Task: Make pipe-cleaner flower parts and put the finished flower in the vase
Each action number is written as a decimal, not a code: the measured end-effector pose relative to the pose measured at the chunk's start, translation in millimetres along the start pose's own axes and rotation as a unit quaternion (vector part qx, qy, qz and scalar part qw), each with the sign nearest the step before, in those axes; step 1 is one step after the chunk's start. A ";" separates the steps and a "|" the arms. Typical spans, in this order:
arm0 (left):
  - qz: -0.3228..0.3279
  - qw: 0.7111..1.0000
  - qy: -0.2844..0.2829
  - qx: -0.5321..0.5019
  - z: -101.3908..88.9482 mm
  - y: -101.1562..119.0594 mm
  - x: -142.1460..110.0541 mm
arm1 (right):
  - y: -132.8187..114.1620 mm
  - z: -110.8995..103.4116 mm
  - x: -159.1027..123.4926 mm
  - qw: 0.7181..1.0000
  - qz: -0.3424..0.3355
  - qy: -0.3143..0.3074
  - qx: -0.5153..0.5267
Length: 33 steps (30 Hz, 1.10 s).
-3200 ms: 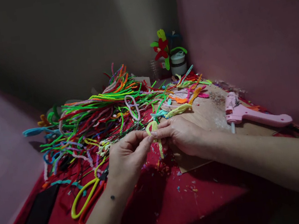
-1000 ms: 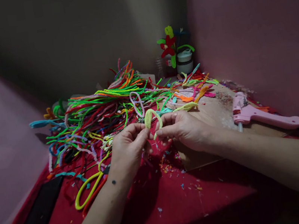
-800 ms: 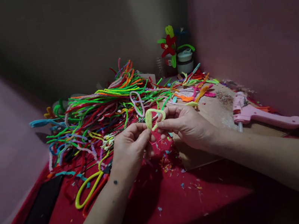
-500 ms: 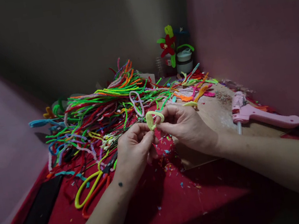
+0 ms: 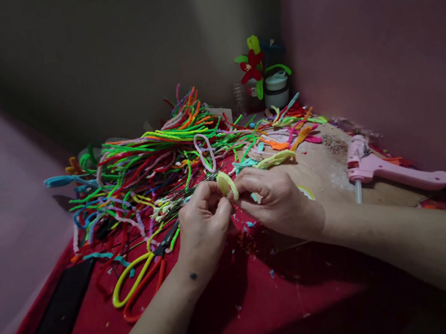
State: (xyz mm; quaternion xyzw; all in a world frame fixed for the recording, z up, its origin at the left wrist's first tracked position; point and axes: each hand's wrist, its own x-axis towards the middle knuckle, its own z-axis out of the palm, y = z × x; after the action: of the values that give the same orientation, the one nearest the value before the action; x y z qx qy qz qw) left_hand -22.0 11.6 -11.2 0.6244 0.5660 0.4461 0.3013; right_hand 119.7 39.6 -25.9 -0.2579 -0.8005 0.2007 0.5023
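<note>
A pale yellow pipe cleaner (image 5: 227, 185), bent into a narrow loop, is held between my two hands above the red cloth. My left hand (image 5: 205, 220) pinches its lower left end between thumb and fingers. On the other side, my right hand (image 5: 276, 195) grips its right edge with thumb and forefinger. The fingertips hide the ends of the loop. Behind my hands lies a loose lilac pipe cleaner loop (image 5: 205, 153). Another yellow shaped piece (image 5: 276, 159) rests just beyond my right hand.
Left of my left hand lie scissors (image 5: 139, 282) with yellow and red handles, near a black flat object (image 5: 49, 330). A big heap of coloured pipe cleaners (image 5: 152, 150) fills the back. A pink glue gun (image 5: 392, 168) rests on a board (image 5: 320, 168) at right. Red flower (image 5: 251, 66) stands behind.
The yellow loop has turned and looks narrower, now seen more edge-on. My right hand has shifted slightly down, uncovering the yellow piece behind it. Both hands keep hold.
</note>
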 end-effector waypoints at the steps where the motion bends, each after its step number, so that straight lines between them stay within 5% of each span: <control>1: 0.007 1.000 0.003 0.010 0.1 -1.1 -0.4 | 0.7 0.2 0.4 1.000 0.013 0.005 0.008; 8: 0.045 0.998 0.006 0.051 -0.2 -6.3 -3.5 | 6.4 -1.2 4.0 0.982 0.152 0.011 0.114; 23: -0.015 0.997 -0.064 -0.041 0.2 3.1 -4.2 | 8.1 -3.7 6.2 0.970 0.195 -0.042 0.135; 29: 0.003 0.996 -0.089 0.004 -1.5 4.5 -3.6 | 5.3 -5.2 13.1 0.940 0.224 0.010 0.258; 33: -0.024 0.990 -0.140 -0.011 -0.7 7.3 -3.0 | 6.3 -8.2 14.2 0.912 0.260 -0.027 0.316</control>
State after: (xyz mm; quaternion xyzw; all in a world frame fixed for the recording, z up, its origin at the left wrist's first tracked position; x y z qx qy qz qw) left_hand -19.3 7.3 -5.2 0.6634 0.5283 0.3534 0.3949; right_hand 123.4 53.8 -16.3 -0.2795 -0.6135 0.5735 0.4655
